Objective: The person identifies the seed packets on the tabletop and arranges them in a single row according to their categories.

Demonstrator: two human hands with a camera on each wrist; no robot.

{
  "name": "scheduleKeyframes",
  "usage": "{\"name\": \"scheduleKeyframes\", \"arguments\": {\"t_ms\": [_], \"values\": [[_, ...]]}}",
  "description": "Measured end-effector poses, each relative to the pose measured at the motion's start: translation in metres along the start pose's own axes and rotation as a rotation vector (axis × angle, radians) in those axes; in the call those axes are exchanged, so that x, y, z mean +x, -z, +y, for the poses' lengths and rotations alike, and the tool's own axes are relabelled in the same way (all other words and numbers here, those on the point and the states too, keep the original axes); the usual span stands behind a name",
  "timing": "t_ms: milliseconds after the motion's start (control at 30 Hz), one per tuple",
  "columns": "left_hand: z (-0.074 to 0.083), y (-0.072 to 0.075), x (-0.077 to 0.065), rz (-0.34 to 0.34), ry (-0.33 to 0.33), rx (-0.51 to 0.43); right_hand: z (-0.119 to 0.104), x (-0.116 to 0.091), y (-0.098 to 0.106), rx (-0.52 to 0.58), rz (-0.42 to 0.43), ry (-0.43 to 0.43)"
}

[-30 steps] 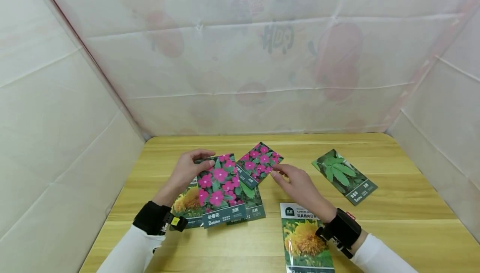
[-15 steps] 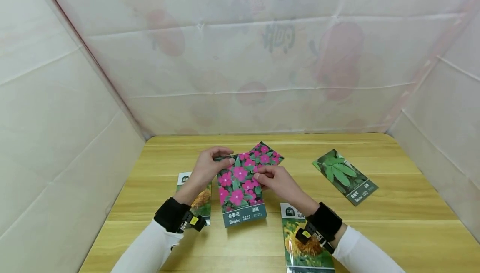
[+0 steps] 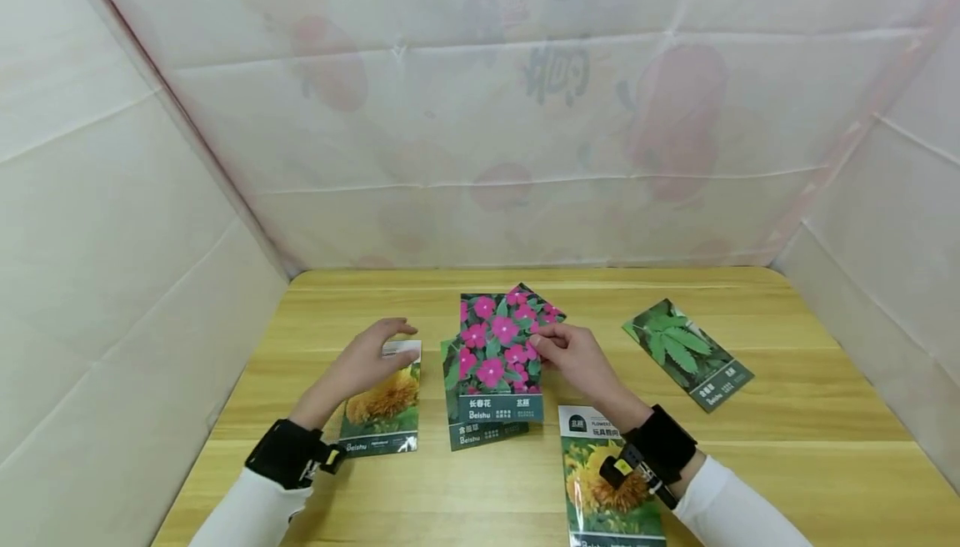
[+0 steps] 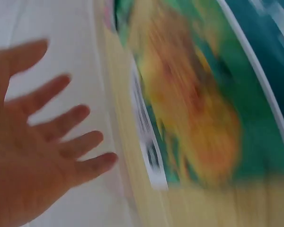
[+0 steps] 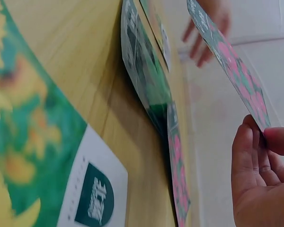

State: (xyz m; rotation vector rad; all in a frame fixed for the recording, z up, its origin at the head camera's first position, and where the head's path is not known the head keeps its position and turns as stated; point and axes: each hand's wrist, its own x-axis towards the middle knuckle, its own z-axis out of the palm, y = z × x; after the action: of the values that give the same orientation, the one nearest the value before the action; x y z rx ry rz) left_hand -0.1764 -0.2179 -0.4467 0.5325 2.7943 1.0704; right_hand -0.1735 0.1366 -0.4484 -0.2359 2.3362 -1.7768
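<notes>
My right hand (image 3: 583,362) pinches the right edge of a seed packet with pink flowers (image 3: 497,355). In the right wrist view that packet (image 5: 241,75) is raised above the table, thumb on one face and fingers behind. Below it lie a green-leaf seed packet (image 3: 487,434) and another pink-flower packet (image 5: 178,165), one overlapping the other. My left hand (image 3: 366,365) is over the top of a yellow-flower seed packet (image 3: 381,405) at the left. Its fingers are spread and hold nothing in the left wrist view, where the packet is blurred.
Under my right forearm lies a second yellow-flower packet (image 3: 600,505). Another green-leaf packet (image 3: 688,355) lies slanted at the right of the wooden table (image 3: 787,464). Pale printed sheets (image 3: 465,147) enclose the table at the back and sides.
My left hand has let go of the pink-flower packet and moved back left. The packet has shifted right over the other packets, and my right hand has taken hold of its edge.
</notes>
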Motion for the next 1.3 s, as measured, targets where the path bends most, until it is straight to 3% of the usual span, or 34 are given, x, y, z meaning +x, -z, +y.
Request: {"name": "scheduleKeyframes", "arguments": {"t_ms": [167,300,533,867,1033,1200,1300], "values": [[-0.017,0.009,-0.016,-0.196,-0.003,0.120,-0.001,0.001,0.011,0.021,0.029,-0.023],[-0.019,-0.001,-0.019,-0.258,0.015,0.156,-0.004,0.003,0.016,0.061,0.044,-0.052],[-0.001,-0.032,-0.004,-0.205,-0.043,0.231,-0.005,0.001,0.020,0.106,0.045,-0.070],[0.044,-0.080,0.020,-0.138,-0.266,0.435,-0.005,-0.002,0.023,0.102,0.040,-0.080],[0.059,-0.100,0.028,-0.052,-0.423,0.347,-0.004,-0.003,0.024,0.105,0.043,-0.090],[0.065,-0.111,0.034,-0.054,-0.429,0.209,-0.003,-0.003,0.025,0.098,0.067,-0.099],[0.063,-0.108,0.036,-0.043,-0.408,0.205,-0.002,-0.004,0.026,0.100,0.074,-0.096]]}}
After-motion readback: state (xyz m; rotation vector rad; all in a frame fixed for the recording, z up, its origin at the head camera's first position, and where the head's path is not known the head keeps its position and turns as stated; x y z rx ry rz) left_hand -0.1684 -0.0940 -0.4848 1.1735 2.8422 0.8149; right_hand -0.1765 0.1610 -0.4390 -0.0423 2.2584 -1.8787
